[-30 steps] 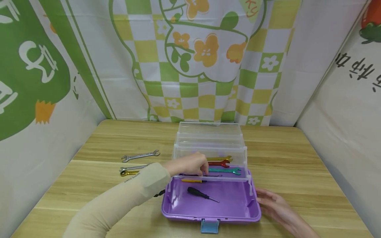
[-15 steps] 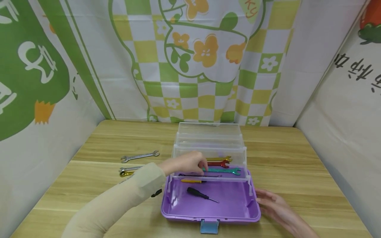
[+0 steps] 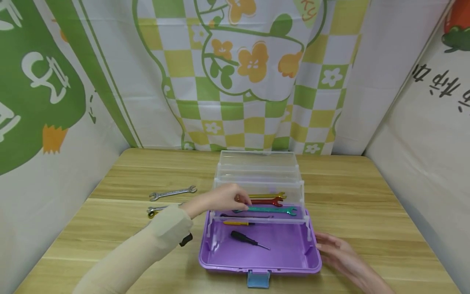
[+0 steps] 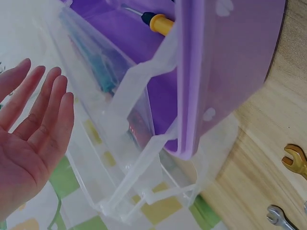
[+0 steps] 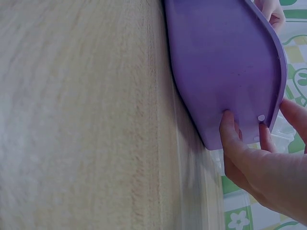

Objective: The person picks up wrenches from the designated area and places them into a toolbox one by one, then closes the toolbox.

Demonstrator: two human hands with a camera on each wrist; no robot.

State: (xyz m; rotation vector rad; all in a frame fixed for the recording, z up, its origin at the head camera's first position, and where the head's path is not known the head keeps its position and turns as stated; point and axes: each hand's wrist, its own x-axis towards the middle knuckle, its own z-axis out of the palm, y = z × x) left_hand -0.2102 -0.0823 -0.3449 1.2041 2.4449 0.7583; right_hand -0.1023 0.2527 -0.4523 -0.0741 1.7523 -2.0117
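Observation:
An open purple toolbox (image 3: 293, 255) stands at the table's front middle, with clear tiered trays (image 3: 257, 169) raised behind it. My left hand (image 3: 235, 198) hovers over the lower tray's left end; the left wrist view shows this left hand (image 4: 36, 120) with straight fingers, holding nothing. Just right of it lie a gold wrench (image 3: 269, 195), a red wrench (image 3: 271, 201) and a green wrench (image 3: 273, 210). A yellow-handled screwdriver (image 3: 235, 223) and a black screwdriver (image 3: 244, 238) lie in the box. My right hand (image 3: 328, 245) rests against the box's right wall, fingertips (image 5: 230, 129) touching the purple box (image 5: 216, 57).
On the wooden table (image 3: 367, 204) left of the box lie a silver wrench (image 3: 172, 192) and, closer, a silver and a gold wrench (image 3: 154, 210) partly behind my sleeve. Printed cloth walls close in the back and both sides. A blue latch (image 3: 258, 279) sits at the box's front.
My left hand has drawn back to the left, off the green wrench, which now shows at nearly full length in the tray. The right hand has stayed on the box.

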